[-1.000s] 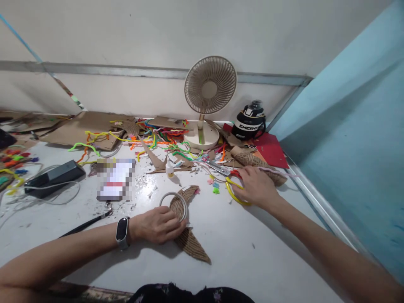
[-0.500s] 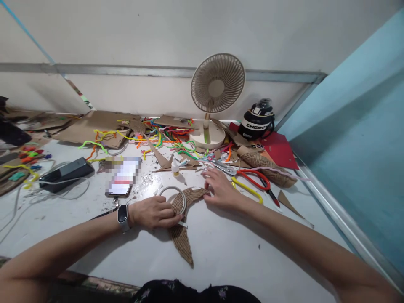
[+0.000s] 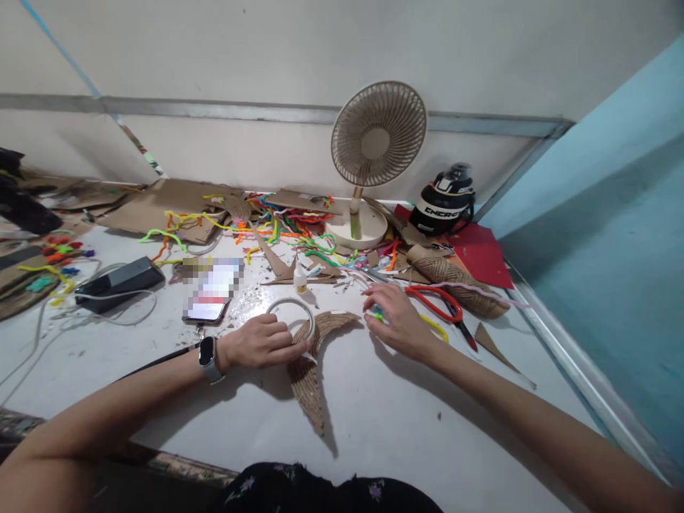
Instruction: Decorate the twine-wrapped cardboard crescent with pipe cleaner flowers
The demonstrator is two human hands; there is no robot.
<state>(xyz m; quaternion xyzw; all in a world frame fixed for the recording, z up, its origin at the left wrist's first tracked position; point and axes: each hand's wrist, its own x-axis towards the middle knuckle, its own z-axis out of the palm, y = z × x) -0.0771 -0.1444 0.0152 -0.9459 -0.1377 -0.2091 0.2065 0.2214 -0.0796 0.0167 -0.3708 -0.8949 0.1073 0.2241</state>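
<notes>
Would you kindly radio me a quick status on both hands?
Left hand holds twine crescent and white ring. Right hand open near crescent's tip. Red-handled scissors beyond right wrist.

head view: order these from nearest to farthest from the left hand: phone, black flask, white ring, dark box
1. White ring: touching the left hand.
2. Phone: just beyond it, to the left.
3. Dark box: farther left.
4. Black flask: back right, by the wall.

Left hand point(image 3: 266, 340) curls palm down; right hand point(image 3: 394, 320) arches half open.
</notes>
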